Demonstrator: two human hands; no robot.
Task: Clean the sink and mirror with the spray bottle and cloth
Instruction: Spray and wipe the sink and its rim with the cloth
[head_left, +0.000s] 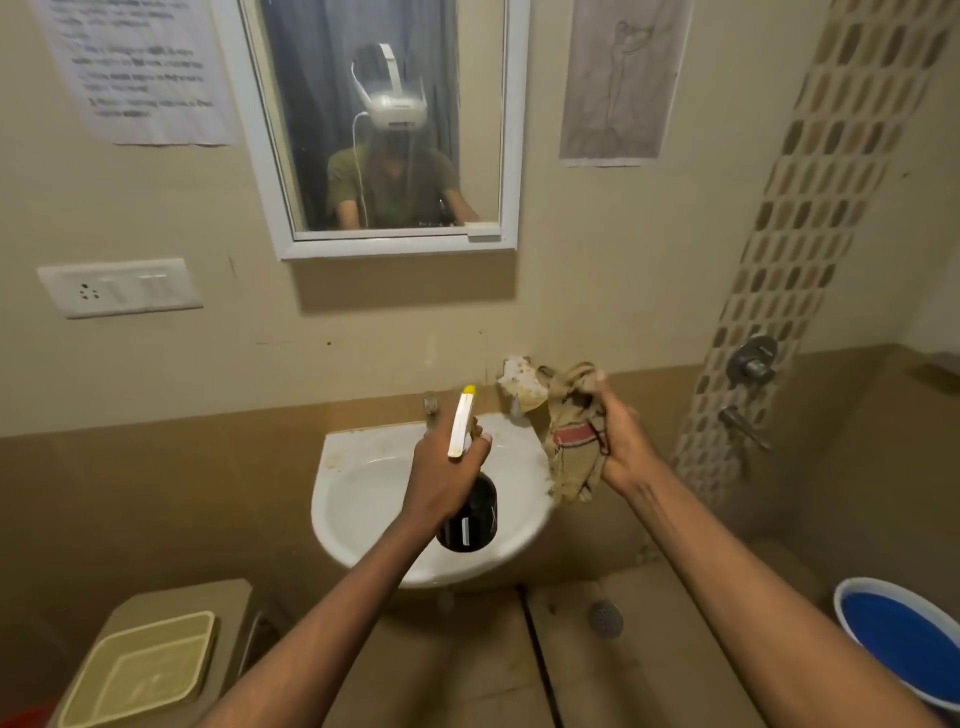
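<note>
The spray bottle (467, 512) hangs in the air over the middle of the sink (358, 499), held by the left hand (447, 475). Its long axis runs from near to far: the dark round body is the near, lower end, and the white trigger head with its yellow nozzle tip is the far, upper end, pointing up toward the wall and the mirror (379, 119). The left hand's fingers are wrapped round the bottle's neck just under the head.

Just right of the bottle, the right hand (621, 441) grips a crumpled beige cloth (571, 436) with a red band across it. Its fingers are clamped round the bunched cloth, whose loose ends hang down over the sink's right rim. The two hands are near each other but apart.

The white sink is fixed to the far wall, with a small tap (431, 408) at its far edge, left of the nozzle. A soap holder (519, 387) sits on the wall just beyond the cloth. The white-framed mirror hangs above the sink and reflects the person wearing a headset. A switch plate (119, 287) is on the wall at left. Shower valves (753, 364) are at right, and a blue bucket (904, 639) stands on the floor at near right.
</note>
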